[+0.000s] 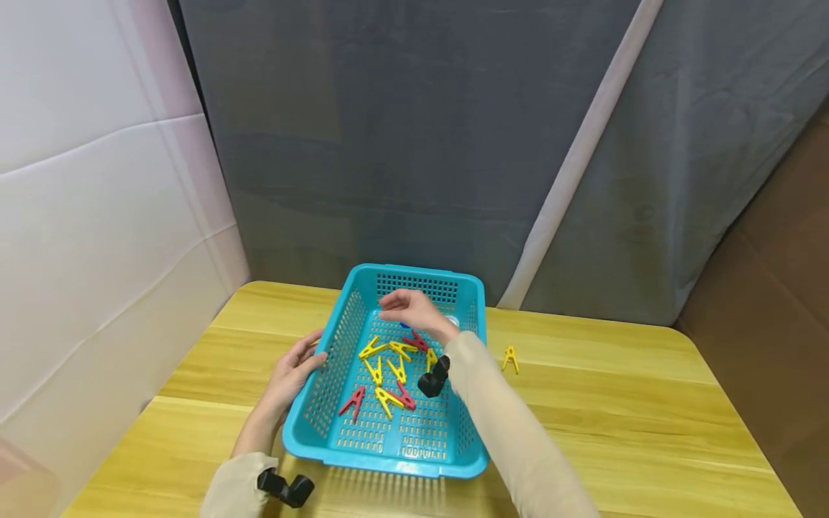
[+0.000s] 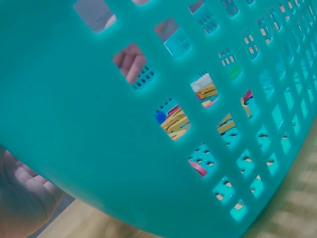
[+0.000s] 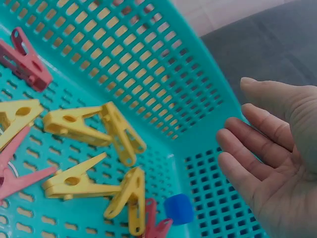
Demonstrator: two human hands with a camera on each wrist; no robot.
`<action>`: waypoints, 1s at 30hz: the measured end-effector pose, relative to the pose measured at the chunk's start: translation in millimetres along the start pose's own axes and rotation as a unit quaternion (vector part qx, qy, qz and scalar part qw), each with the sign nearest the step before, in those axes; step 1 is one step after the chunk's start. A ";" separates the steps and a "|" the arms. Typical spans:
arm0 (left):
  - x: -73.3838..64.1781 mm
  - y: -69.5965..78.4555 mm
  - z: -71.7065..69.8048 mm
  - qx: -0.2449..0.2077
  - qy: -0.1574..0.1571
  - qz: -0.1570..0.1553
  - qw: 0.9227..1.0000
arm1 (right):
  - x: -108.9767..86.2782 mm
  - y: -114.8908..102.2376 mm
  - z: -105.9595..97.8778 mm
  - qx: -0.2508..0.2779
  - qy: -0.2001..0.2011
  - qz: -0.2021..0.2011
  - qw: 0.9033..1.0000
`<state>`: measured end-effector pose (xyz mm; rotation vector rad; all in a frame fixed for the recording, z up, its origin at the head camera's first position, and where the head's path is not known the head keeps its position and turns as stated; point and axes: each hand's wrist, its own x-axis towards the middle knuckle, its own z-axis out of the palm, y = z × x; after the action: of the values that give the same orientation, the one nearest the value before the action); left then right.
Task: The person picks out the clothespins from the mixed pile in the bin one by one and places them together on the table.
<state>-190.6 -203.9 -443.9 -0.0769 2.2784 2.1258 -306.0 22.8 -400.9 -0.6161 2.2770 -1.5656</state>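
Note:
A turquoise plastic basket [image 1: 388, 466] stands on the table with yellow clothes pegs [image 1: 396, 370] and red clothes pegs [image 1: 352, 401] scattered over its slotted floor. My left hand [image 1: 288, 378] holds the basket's left side, its thumb up at the rim. In the left wrist view, the basket wall covers most of the scene. Above the far half of the basket hovers my right hand [image 1: 414, 313], holding nothing, with its fingers loosely extended in the right wrist view. A small blue object [image 3: 178, 208] lies in the far end, close to a red peg [image 3: 156, 225].
One yellow peg [image 1: 510, 358] lies on the wooden table [image 1: 615, 403], right of the basket. Partly hidden behind my right wrist, a small whitish round item [image 1: 453, 321] shows in the basket. A grey curtain [image 1: 388, 144] hangs behind the table, and white fabric [image 1: 110, 216] borders the left.

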 end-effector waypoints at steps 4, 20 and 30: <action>-1.0 0.9 2.4 -0.002 0.000 -0.007 1.000 | 3.0 8.6 4.0 -0.013 -0.010 0.020 1.000; -2.5 0.8 4.3 -0.005 -0.006 -0.004 1.000 | 7.5 36.8 17.6 -0.045 -0.048 0.060 0.996; -3.0 -0.3 4.4 -0.012 -0.007 -0.003 1.000 | 11.3 41.4 31.2 -0.058 -0.044 0.071 0.995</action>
<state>-187.6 -199.5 -444.3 -0.0704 2.2435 2.1431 -307.9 4.8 -450.8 -0.5278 2.3036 -1.3236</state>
